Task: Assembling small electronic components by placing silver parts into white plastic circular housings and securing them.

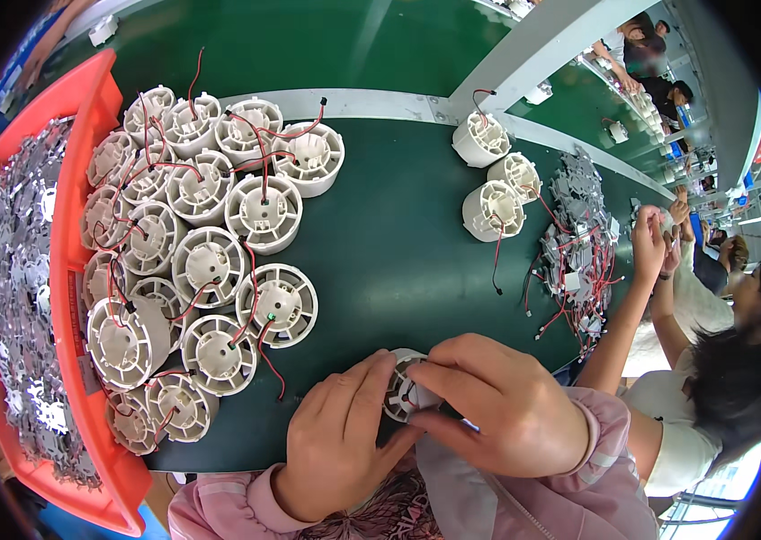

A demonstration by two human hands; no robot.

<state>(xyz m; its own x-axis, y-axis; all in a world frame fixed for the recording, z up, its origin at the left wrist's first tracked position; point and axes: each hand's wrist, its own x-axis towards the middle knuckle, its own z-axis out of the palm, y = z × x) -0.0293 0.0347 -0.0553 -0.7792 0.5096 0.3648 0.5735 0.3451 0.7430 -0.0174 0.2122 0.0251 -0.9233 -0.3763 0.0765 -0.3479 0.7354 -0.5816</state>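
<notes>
White housing (396, 393): prob. light, stiff, mod. brittle; best held by rim. L grip (337, 425) & R grip (505, 405) clasping hsg.

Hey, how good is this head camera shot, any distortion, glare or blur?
Head view: fisheye bending bows the red bin near the left rim, corners fall to black; head view: bright glints on the metal pieces, soft sheen on the green tabletop; head view, right side: a co-worker's dark hair looks smeared; head view: left hand and right hand look fairly sharp.
</notes>
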